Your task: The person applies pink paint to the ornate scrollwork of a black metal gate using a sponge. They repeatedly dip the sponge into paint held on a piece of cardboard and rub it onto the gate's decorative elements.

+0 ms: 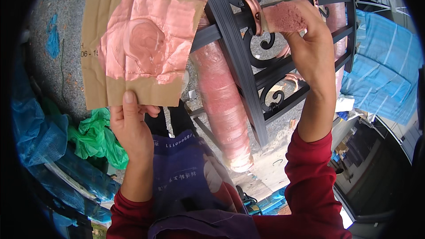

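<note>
1. Speckled gravel ground [71, 22] is lying beneath 1 black wrought-iron gate [230, 40].
2. My left hand [130, 126] is pinching 1 cardboard sheet [95, 88], smeared with copper paint [141, 44], fingers clamped on its lower edge.
3. My right hand [312, 35] is gripping 1 pink sponge [285, 17], pressing it against 1 coppery ring [253, 11] on the gate.
4. 1 pink-wrapped roll [221, 102] is lying behind the bars.
</note>
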The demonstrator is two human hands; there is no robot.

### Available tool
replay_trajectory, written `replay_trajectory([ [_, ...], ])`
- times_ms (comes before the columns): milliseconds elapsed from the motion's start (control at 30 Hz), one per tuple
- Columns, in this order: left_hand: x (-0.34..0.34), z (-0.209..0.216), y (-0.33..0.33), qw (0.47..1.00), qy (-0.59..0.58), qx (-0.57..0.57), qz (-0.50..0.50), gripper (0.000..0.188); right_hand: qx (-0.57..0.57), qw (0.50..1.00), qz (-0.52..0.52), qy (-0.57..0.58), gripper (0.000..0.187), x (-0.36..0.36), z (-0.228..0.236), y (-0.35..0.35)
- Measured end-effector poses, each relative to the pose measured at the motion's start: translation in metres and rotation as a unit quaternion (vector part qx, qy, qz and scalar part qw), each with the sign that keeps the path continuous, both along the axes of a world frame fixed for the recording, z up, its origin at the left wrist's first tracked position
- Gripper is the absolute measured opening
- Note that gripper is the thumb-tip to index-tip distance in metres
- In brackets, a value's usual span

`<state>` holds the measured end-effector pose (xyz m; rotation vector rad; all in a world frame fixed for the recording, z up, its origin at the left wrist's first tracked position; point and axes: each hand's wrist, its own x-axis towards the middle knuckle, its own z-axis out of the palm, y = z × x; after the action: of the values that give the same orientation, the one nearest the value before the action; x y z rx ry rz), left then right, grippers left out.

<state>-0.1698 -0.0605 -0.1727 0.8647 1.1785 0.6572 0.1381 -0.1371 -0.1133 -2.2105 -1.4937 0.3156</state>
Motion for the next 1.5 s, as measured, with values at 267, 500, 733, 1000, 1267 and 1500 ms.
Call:
replay_trajectory([
  [267, -0.003, -0.002, -0.003, 1.000, -0.008, -0.007, -0.003, 0.028, 0.035, 0.996, -0.071, 0.031, 0.028, 0.004, -0.004, 0.015],
  [500, -0.002, 0.005, 0.004, 1.000, 0.023, 0.002, 0.004, 0.024, 0.053, 0.984, -0.147, 0.087, 0.025, 0.003, 0.002, 0.010],
  [733, -0.003, 0.002, 0.003, 1.000, 0.005, 0.006, -0.020, 0.025, 0.030, 0.980, -0.158, 0.121, 0.031, -0.008, -0.011, 0.005],
  [1000, -0.001, 0.004, 0.004, 1.000, 0.013, 0.017, -0.019, 0.026, 0.133, 0.934, -0.243, 0.226, 0.032, -0.020, -0.010, -0.031],
  [1267, 0.000, 0.002, 0.004, 0.999, -0.013, 0.027, -0.024, 0.026, 0.114, 0.939, -0.240, 0.217, 0.029, -0.028, -0.024, -0.062],
  [1500, 0.007, 0.003, 0.001, 0.999, -0.015, 0.020, -0.025, 0.025, 0.144, 0.918, -0.265, 0.257, 0.030, -0.006, -0.024, -0.034],
])
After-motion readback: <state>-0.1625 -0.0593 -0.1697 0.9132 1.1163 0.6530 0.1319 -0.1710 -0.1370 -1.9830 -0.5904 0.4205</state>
